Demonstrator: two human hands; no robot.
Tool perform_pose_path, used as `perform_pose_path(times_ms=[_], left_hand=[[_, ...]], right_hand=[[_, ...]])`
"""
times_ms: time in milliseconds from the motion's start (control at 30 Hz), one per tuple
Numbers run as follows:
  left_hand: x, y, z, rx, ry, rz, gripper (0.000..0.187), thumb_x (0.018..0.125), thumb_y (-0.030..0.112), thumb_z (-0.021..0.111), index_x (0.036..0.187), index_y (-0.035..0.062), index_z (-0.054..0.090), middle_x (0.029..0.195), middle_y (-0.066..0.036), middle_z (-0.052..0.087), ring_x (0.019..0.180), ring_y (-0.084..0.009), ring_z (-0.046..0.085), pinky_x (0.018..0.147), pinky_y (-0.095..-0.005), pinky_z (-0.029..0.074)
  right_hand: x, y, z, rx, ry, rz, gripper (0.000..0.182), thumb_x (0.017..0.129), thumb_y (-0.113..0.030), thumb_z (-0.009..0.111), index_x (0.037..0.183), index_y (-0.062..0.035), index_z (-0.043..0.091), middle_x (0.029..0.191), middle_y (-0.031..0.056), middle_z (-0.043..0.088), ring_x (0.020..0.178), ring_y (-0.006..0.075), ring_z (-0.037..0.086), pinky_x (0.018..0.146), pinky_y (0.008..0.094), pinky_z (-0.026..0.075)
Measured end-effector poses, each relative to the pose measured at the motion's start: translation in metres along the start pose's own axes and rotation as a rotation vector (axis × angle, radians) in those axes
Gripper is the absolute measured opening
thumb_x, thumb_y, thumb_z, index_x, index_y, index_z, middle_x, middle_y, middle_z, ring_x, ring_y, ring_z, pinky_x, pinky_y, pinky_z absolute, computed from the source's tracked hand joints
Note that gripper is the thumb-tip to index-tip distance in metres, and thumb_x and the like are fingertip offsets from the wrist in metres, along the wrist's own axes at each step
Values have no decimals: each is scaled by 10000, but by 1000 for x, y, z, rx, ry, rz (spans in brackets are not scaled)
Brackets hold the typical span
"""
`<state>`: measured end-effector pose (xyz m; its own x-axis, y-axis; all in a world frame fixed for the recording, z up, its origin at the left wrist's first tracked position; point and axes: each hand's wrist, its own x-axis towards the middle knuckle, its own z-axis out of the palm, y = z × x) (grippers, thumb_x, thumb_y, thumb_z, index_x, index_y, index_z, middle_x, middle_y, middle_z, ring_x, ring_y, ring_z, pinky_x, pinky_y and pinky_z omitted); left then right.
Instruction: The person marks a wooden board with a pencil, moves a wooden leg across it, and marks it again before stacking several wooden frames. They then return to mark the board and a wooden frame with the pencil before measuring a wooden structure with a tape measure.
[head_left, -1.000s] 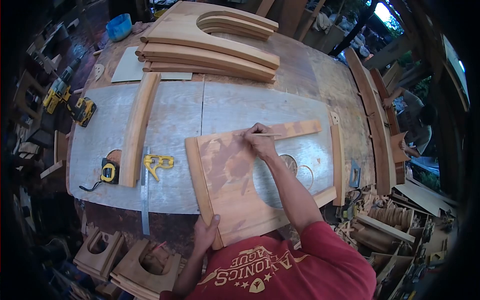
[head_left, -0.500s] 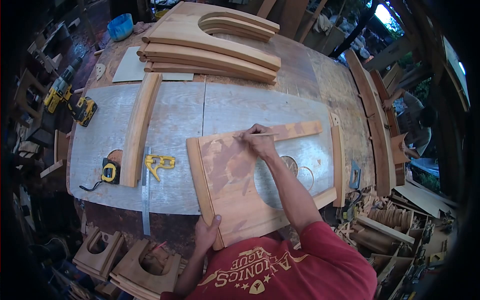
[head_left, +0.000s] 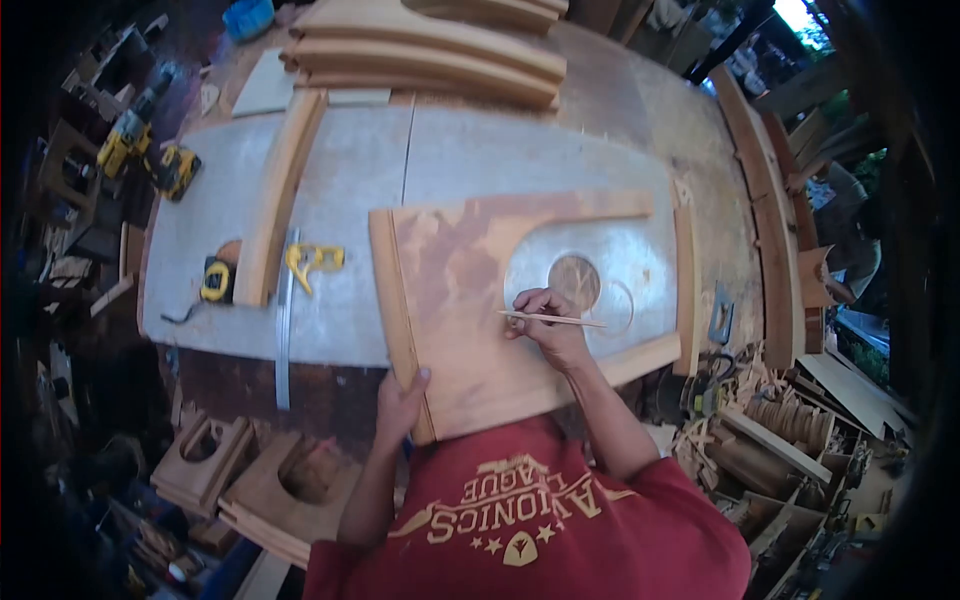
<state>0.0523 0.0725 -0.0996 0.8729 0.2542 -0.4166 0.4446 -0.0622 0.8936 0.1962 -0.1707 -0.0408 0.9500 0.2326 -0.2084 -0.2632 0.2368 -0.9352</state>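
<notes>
A flat wooden panel (head_left: 450, 300) with a U-shaped cutout lies in front of me on the pale board (head_left: 350, 200). At its near left corner my left hand (head_left: 402, 400) grips the edge strip, thumb on top. My right hand (head_left: 545, 325) holds a thin pencil (head_left: 570, 320) in a pinch over the panel, beside the curve of the cutout. Left of the panel lie a yellow combination square head (head_left: 315, 262) with its steel rule (head_left: 284, 350), a tape measure (head_left: 217, 280) and a long wooden strip (head_left: 282, 200).
Stacked curved panels (head_left: 430, 65) stand at the far side. A cordless drill (head_left: 150, 155) lies at the left. Smaller U-cut pieces (head_left: 290, 490) sit below the table edge. Long planks (head_left: 765, 230) run along the right, where another person (head_left: 845, 230) is partly visible.
My right hand with the pencil has moved from the panel's far arm back toward me, near the cutout's curve. My left hand keeps its corner grip. The view has tilted down.
</notes>
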Motion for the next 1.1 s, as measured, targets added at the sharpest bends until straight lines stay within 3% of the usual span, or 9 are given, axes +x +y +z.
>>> perform_pose_path(times_ms=[67, 267, 300, 500, 700, 1100], left_hand=[[3, 4, 0, 8, 12, -16, 503, 972, 376, 668, 1229, -55, 630, 1081, -225, 726, 1020, -268, 702, 901, -390, 525], [5, 1, 9, -52, 64, -96, 499, 987, 366, 663, 1249, -58, 625, 1103, -167, 721, 1017, -219, 678, 903, -368, 526], [2, 3, 10, -86, 71, -85, 501, 992, 365, 662, 1255, -59, 622, 1110, -157, 718, 1017, -212, 673, 902, -363, 527], [-5, 15, 15, -268, 36, -132, 539, 1007, 381, 660, 1299, -66, 585, 1161, -135, 691, 1019, -176, 658, 889, -325, 536], [-3, 10, 14, -257, 33, -155, 535, 1010, 381, 653, 1310, -57, 588, 1173, -124, 683, 1022, -177, 653, 890, -330, 533], [0, 9, 11, -178, 25, -169, 526, 1032, 320, 609, 1387, -60, 528, 1238, -148, 661, 1081, -211, 661, 921, -354, 539]], right_hand=[[-33, 0, 1, -20, -10, 30, 180, 791, 51, 750, 879, -40, 622, 823, 48, 664, 774, 147, 668, 674, 277, 552], [-81, 21, -23, -613, -93, -46, 184, 794, -81, 798, 759, -55, 619, 755, 16, 637, 689, 83, 576, 620, 266, 474], [-87, 27, -24, -597, -95, -88, 222, 794, -136, 808, 721, -52, 615, 717, 27, 627, 661, 86, 565, 607, 278, 466], [-97, 34, -24, -585, -91, -188, 214, 817, -75, 795, 720, -62, 605, 686, -10, 603, 632, 50, 520, 571, 252, 434], [-93, 38, -17, -565, -15, -143, 237, 827, -167, 810, 715, -48, 638, 650, 19, 635, 590, 78, 558, 547, 275, 468], [-83, 27, -17, -628, -37, -17, 233, 810, -178, 812, 715, -35, 653, 653, 31, 640, 615, 85, 561, 565, 294, 471]])
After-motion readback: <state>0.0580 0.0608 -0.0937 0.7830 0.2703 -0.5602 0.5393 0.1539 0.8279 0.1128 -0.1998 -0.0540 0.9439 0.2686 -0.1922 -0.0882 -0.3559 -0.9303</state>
